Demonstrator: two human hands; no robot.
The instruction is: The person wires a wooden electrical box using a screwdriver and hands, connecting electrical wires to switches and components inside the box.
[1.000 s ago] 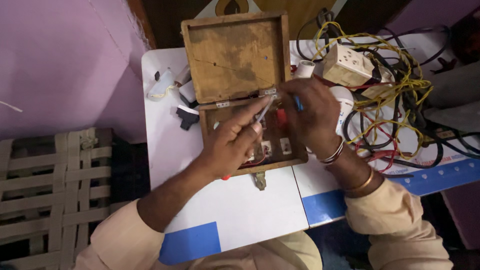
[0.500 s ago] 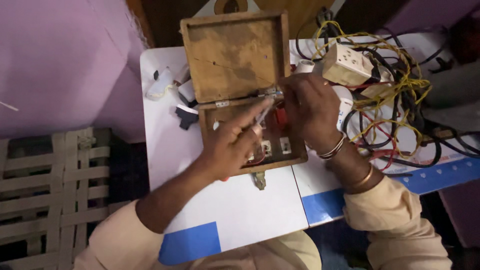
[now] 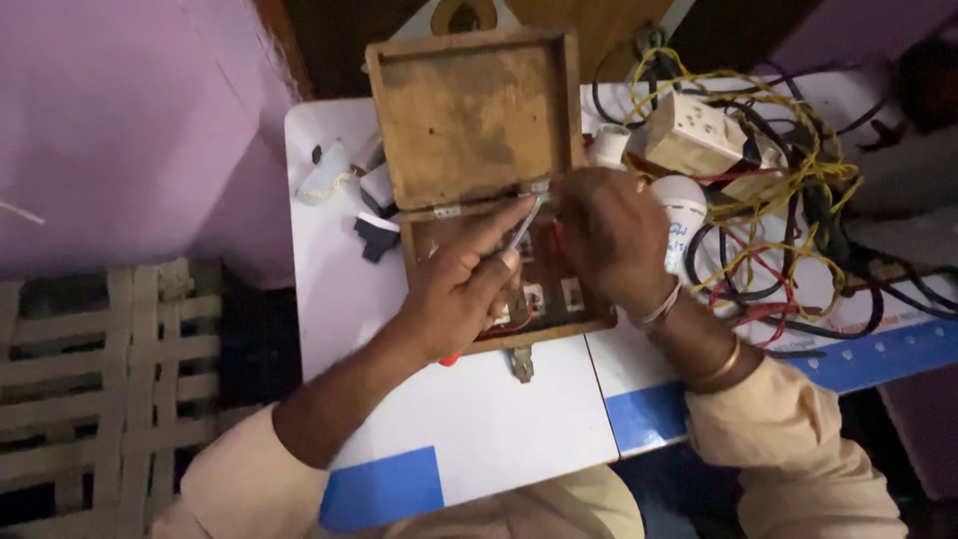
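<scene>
Left hand: the left hand (image 3: pixel 454 294) lies over the lower half of the open wooden box (image 3: pixel 479 180), fingers closed round a thin metal screwdriver (image 3: pixel 523 225) whose tip points up toward the hinge line.
Right hand: the right hand (image 3: pixel 609 235) is curled over the box's right edge just beside the screwdriver tip; whether it pinches anything I cannot tell, as its fingers are hidden.
Box: it sits open in the middle of the white table (image 3: pixel 499 429), lid tipped up and away, small white switches (image 3: pixel 559 296) showing in the tray under the hands.
Handling: the box looks stiff, worn and fairly light, likely to slide on the smooth top unless braced at its rim; the screwdriver is slim and hard, best held near its thick end.
Around: a tangle of yellow, black and red wires (image 3: pixel 788 230) lies right of the box, with a cream socket block (image 3: pixel 694 135) and a white bulb (image 3: pixel 682 205) near it.
Left of the box: small black and white bits (image 3: pixel 364 205) lie on the table.
</scene>
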